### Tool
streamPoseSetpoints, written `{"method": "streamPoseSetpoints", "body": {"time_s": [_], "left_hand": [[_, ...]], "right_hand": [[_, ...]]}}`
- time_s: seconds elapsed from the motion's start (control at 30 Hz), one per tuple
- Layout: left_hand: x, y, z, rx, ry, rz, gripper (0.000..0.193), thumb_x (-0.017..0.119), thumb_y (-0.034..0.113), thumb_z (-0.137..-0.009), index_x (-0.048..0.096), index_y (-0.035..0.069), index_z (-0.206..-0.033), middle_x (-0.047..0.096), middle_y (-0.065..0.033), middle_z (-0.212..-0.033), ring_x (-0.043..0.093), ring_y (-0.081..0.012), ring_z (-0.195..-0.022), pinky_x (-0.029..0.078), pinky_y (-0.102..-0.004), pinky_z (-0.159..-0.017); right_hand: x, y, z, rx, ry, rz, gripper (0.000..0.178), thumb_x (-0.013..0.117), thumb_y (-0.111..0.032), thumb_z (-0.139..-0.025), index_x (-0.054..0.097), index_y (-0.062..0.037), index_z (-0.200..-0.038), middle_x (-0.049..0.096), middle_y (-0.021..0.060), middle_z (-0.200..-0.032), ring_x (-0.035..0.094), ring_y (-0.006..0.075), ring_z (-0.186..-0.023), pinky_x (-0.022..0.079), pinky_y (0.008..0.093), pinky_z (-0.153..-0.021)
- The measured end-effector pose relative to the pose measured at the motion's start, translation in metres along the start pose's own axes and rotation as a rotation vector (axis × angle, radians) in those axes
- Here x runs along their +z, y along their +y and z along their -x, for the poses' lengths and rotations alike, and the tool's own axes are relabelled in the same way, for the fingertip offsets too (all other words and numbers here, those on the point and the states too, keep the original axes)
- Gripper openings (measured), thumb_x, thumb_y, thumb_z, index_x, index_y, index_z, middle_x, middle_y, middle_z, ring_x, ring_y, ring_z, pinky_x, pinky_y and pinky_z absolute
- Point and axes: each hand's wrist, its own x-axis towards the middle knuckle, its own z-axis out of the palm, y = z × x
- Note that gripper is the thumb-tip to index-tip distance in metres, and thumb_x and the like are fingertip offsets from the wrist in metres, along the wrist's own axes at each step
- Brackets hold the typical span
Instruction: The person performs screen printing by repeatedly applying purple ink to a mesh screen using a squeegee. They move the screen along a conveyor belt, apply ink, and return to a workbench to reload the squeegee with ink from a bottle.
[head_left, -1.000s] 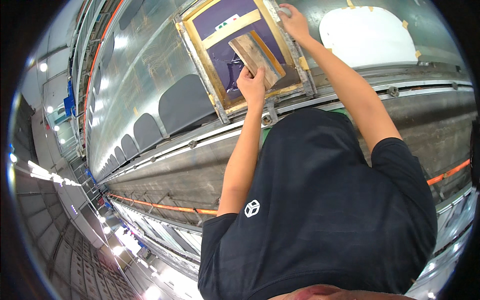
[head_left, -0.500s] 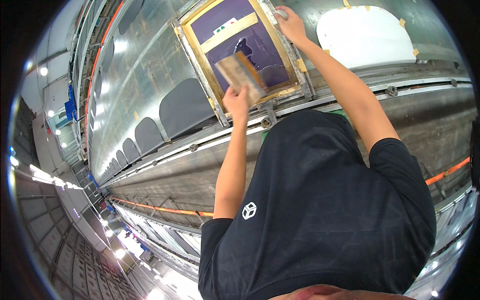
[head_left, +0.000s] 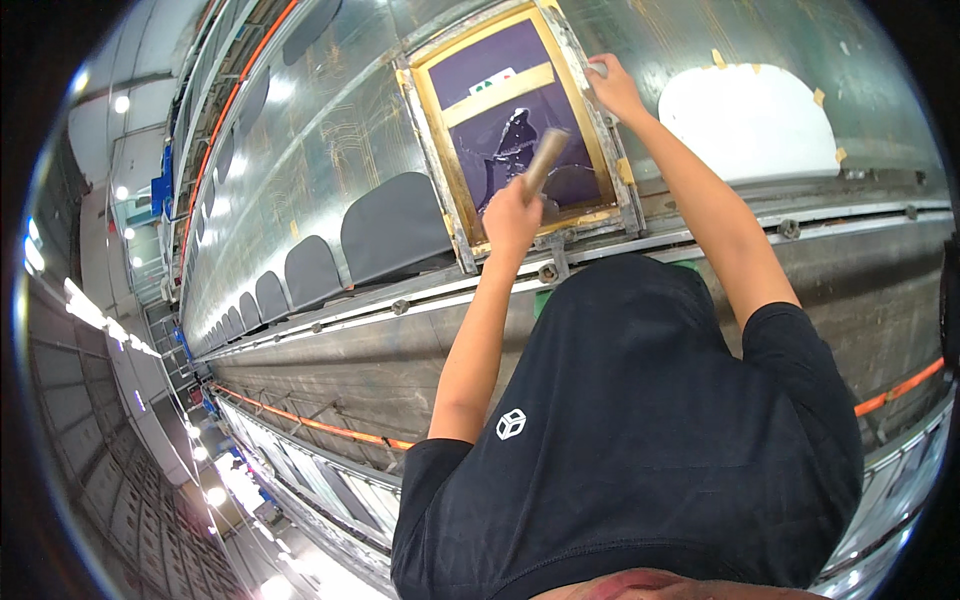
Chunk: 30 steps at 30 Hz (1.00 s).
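Observation:
A screen-printing frame [head_left: 429, 170] lies on the metal table, its purple mesh [head_left: 497, 52] edged with yellowish tape. Wet, glossy dark ink [head_left: 515, 130] spreads over the near half of the mesh. Fingers closed, my left hand [head_left: 512, 216] grips a wooden squeegee [head_left: 546, 165] tilted up on edge over that near part; whether its blade touches the mesh is hidden. At the frame's right side, my right hand [head_left: 616, 88] is closed round a small pale rounded piece [head_left: 598, 69], mostly covered by the fingers. Whether that piece is fixed to the frame I cannot tell.
Right of the frame lies a white rounded panel [head_left: 745, 122] held with tape tabs. Dark grey rounded panels [head_left: 395, 225] run in a row down the table to the left. A metal rail [head_left: 400, 306] with bolts follows the near edge; an orange pipe [head_left: 330, 425] runs below.
My left hand has turned the squeegee from lying broad side up to standing on edge. More glossy ink shows on the mesh. The whole view has shifted slightly; my right hand keeps its hold.

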Motion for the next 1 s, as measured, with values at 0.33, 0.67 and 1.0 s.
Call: {"method": "streamPoseSetpoints", "body": {"time_s": [0.33,0.67,1.0], "left_hand": [[-0.006,-0.046,0.028,0.437,-0.101,-0.254,0.055,0.067,0.002,-0.072,0.069,0.022,-0.123,0.069,0.0030,-0.123,0.063,-0.0240,-0.103,0.051,-0.0374,-0.087],[-0.024,-0.087,0.055,0.246,0.044,0.057,0.053,0.074,0.004,-0.070,0.069,0.015,-0.121,0.070,-0.0029,-0.121,0.064,-0.0254,-0.109,0.050,-0.0397,-0.089],[0.021,-0.081,0.038,0.467,0.070,-0.238,0.050,0.068,0.006,-0.077,0.068,0.022,-0.125,0.068,-0.0022,-0.125,0.064,-0.0246,-0.113,0.052,-0.0388,-0.085]], "right_hand": [[0.012,0.015,-0.013,-0.127,0.146,-0.003,0.025,0.054,-0.027,-0.095,0.063,-0.0110,-0.112,0.070,0.0245,-0.094,0.066,0.0446,-0.095,0.050,0.0484,-0.087],[0.017,0.033,-0.019,-0.091,0.136,0.117,0.023,0.055,-0.032,-0.097,0.063,-0.0172,-0.113,0.068,0.0144,-0.074,0.067,0.0336,-0.069,0.050,0.0434,-0.068],[0.017,0.032,-0.007,-0.031,0.138,0.160,0.024,0.054,-0.034,-0.099,0.063,-0.0186,-0.115,0.066,0.0126,-0.066,0.066,0.0306,-0.064,0.050,0.0422,-0.066]]}}
